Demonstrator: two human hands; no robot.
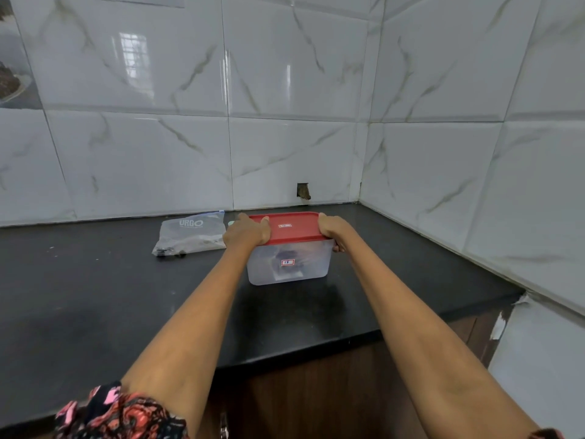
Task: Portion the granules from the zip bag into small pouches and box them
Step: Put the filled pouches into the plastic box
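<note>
Translucent rectangular plastic box (289,264) sitting on black stone counter (95,280), near back wall corner. Red plastic lid (292,228) lying on top of box. Left hand (248,231) resting on lid's left edge, right hand (332,229) gripping lid's right edge. Clear plastic zip bag (191,237) lying flat just left of box, behind left hand. Marble-patterned wall tiles (285,122) standing behind and right of counter.

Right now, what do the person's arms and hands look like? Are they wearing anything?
Both forearms are bare, with no gloves, watch or bangles on the left hand or right hand. A short patterned sleeve in black, pink and red shows at the left upper arm.
</note>
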